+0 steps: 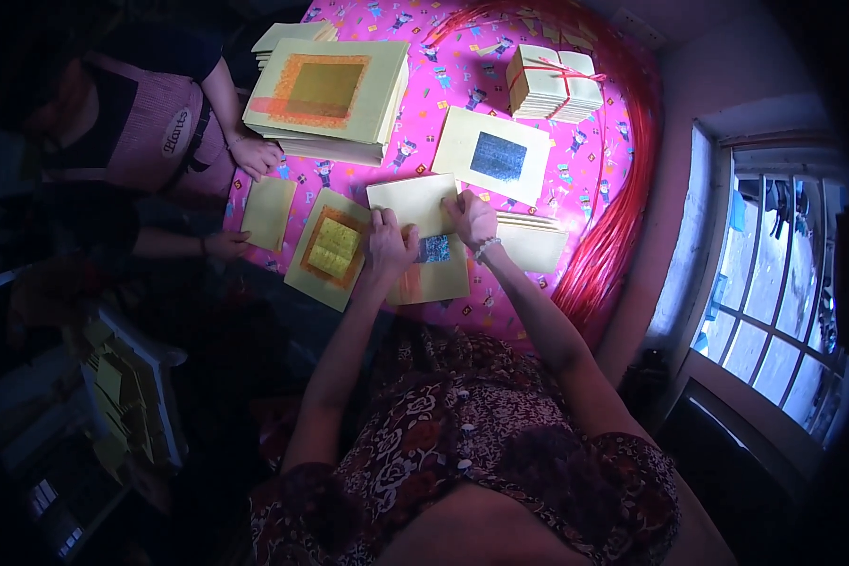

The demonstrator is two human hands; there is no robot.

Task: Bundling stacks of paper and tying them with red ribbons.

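A pale cream paper sheet (pixel 411 202), seemingly folded, is between my two hands near the table's front edge. At its lower left, the fingers of my left hand (pixel 390 247) are closed on it. My right hand (pixel 474 219), with a bracelet at the wrist, pinches its right side. Partly under the hands lies another sheet (pixel 448 285) with a dark shiny foil patch. Beside my left hand rests a yellow sheet (pixel 325 253) with an orange-bordered gold square. Right of my right hand lies a small paper stack (pixel 536 243).
On the pink patterned tablecloth (pixel 424 113) stand a thick paper stack (pixel 325 94) and a string-tied bundle (pixel 557 85). A foil-patched sheet (pixel 493 156) lies between. Long red strands (pixel 623 217) line the right edge. At left, another person's hand (pixel 226 247) touches a yellow sheet (pixel 270 213).
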